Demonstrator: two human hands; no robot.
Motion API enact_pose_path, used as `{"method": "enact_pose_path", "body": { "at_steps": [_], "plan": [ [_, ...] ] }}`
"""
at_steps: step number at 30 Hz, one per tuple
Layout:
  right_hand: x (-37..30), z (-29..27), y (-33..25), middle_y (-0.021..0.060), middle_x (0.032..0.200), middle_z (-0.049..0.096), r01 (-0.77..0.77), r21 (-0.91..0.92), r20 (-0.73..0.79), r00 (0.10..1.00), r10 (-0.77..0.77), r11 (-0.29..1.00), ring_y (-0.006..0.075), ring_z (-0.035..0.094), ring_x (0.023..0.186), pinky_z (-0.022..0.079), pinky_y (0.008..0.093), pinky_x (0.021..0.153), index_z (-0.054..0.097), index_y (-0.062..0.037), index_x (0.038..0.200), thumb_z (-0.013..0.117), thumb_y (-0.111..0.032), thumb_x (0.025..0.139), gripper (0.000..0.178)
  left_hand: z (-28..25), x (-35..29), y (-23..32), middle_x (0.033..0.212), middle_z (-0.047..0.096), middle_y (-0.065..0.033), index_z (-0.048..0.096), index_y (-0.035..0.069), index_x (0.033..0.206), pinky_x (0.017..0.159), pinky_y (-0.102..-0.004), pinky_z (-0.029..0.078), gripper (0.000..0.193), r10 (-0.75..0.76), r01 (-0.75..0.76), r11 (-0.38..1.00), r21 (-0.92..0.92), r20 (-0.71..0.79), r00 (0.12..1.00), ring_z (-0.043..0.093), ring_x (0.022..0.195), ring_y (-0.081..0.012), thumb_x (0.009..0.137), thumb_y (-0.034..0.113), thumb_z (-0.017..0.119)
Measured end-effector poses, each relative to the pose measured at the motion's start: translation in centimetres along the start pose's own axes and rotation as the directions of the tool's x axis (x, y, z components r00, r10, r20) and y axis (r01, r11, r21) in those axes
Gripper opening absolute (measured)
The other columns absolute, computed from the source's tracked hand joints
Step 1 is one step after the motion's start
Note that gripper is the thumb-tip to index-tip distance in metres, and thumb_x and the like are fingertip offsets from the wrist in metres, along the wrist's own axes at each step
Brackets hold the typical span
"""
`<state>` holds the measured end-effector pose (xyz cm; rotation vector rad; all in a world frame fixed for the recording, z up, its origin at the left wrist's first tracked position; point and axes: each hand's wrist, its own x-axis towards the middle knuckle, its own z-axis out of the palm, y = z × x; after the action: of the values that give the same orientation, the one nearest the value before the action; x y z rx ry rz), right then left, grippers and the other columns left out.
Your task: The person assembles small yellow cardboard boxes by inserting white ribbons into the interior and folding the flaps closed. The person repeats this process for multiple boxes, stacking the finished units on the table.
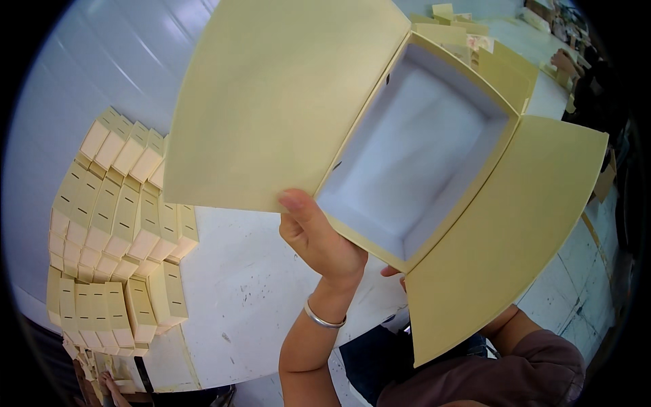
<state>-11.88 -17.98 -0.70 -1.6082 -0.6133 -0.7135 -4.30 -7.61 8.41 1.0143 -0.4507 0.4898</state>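
A cream folding box [413, 146] with two wide flaps spread open is held up in front of me. Its shallow tray has a plain whitish inside, with two small dark slots along the left wall. My left hand [319, 234], a silver bangle on its wrist, is closed on the tray's lower left corner, thumb up against the left flap [285, 102]. Behind the right flap [502, 237], most of my right hand [389, 270] is hidden. Only a few fingertips show below the tray's bottom corner, and their grip cannot be made out.
Stacked cream boxes [115, 210] with dark slots stand in rows on the left of the white table [244, 285]. More cream pieces [451, 30] lie at the far side. Other people's hands show at lower left [110, 385] and upper right [564, 62].
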Motion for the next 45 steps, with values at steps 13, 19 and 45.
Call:
{"method": "enact_pose_path", "body": {
  "at_steps": [13, 19, 45],
  "plan": [
    [-0.5, -1.9, 0.5, 0.0081, 0.074, 0.057, -0.566, 0.366, 0.169, 0.821, 0.545, 0.739, 0.009, 0.04, 0.049, 0.03, 0.0212, 0.045, 0.054, -0.0046, 0.092, 0.048, -0.033, 0.088, 0.03, -0.3, -1.5, -2.7, 0.087, 0.036, 0.0001, 0.066, 0.018, 0.08, 0.095, -0.0461, 0.039, 0.026, 0.635, -0.919, 0.294, 0.261, 0.665, 0.392, 0.04, 0.079, -0.0155, 0.06, 0.004, 0.075],
    [-2.3, -2.9, 4.0, 0.0072, 0.07, 0.056, -0.45, 0.759, -0.01, 0.716, 0.698, 0.472, 0.0078, 0.035, 0.045, 0.026, 0.0209, 0.042, 0.054, -0.0052, 0.087, 0.043, -0.036, 0.089, 0.033, 0.4, -1.3, -3.3, 0.09, 0.044, -0.0039, 0.064, 0.011, 0.085, 0.095, -0.0492, 0.038, 0.014, 0.62, -0.885, 0.408, 0.224, 0.644, 0.449, 0.047, 0.082, -0.02, 0.071, 0.01, 0.067],
    [0.2, -2.6, 0.0, 0.0088, 0.068, 0.058, -0.416, 0.34, -0.163, 0.858, 0.488, 0.844, 0.0084, 0.04, 0.047, 0.033, 0.0207, 0.044, 0.057, -0.0021, 0.089, 0.041, -0.032, 0.088, 0.034, -2.1, -2.4, -5.8, 0.095, 0.054, -0.0079, 0.05, -0.003, 0.094, 0.071, -0.0249, 0.044, 0.04, 0.451, -0.574, 0.757, 0.311, 0.387, 0.804, 0.053, 0.082, -0.0137, 0.094, 0.031, 0.029]
  ]
}}
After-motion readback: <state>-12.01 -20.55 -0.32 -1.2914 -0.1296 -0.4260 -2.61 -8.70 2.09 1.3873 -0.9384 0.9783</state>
